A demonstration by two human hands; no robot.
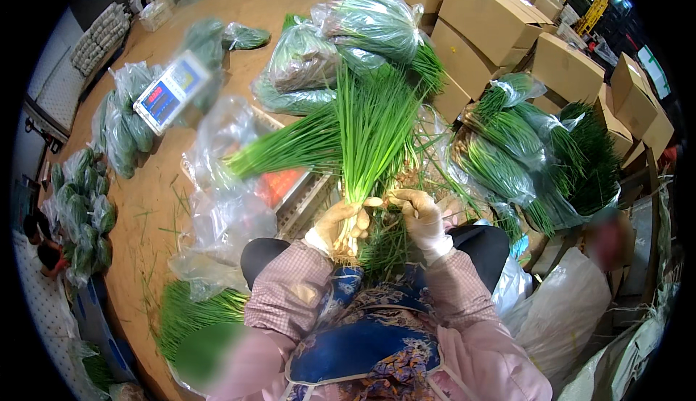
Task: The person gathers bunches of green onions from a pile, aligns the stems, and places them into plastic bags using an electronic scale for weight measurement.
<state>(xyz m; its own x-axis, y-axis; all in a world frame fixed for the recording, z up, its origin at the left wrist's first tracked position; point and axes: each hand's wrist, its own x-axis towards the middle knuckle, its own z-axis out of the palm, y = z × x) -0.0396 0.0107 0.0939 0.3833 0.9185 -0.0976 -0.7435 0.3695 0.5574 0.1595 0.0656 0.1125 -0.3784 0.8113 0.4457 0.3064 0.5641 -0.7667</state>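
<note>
My left hand (332,226), in a pale glove, is closed round the lower stems of a bunch of spring onions (371,136). Their long green leaves fan out away from me, and the white bulbs and roots hang just below my fingers. Close by on the right, my gloved right hand (422,220) has its fingers bent and pressed together. Whether anything thin sits in that pinch cannot be made out. Another bunch of spring onion leaves (290,146) lies to the left, across a white plastic crate (308,202). Loose green trimmings (388,245) lie below my hands.
Clear plastic bags (228,209) lie crumpled left of the crate. Bagged greens (373,21) are piled ahead, with more bagged bunches (500,162) at right. Cardboard boxes (493,21) stack behind. A scale with a blue display panel (172,91) stands at left.
</note>
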